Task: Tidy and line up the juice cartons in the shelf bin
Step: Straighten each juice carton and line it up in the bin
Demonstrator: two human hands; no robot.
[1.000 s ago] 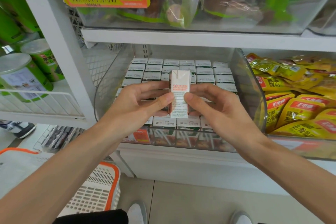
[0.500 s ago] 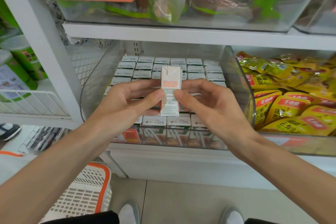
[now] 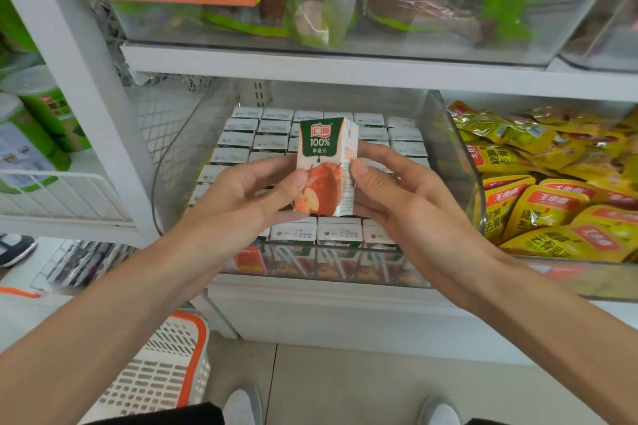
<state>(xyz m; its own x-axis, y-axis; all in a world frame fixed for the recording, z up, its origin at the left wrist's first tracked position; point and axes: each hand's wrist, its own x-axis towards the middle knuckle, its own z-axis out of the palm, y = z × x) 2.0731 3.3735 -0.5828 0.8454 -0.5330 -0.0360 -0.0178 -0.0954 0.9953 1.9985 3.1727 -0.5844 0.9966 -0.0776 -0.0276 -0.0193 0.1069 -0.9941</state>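
A small apple juice carton (image 3: 324,166), green on top with a red apple printed below, is held upright above the clear shelf bin (image 3: 179,162). My left hand (image 3: 248,197) pinches its left lower side with thumb and fingers. My right hand (image 3: 397,197) grips its right edge, thumb on the front. Below them several rows of identical cartons (image 3: 272,134) stand in the bin, white tops up. My hands hide the middle rows.
A bin of yellow snack pouches (image 3: 552,190) sits to the right. Green canisters (image 3: 31,134) stand on the left wire shelf. The shelf above (image 3: 345,69) holds bagged goods. An orange and white basket (image 3: 162,369) stands on the floor at lower left.
The carton has been turned in my hands: its narrow printed side faced me before, now the front with the apple picture does. Both hands kept hold of it.
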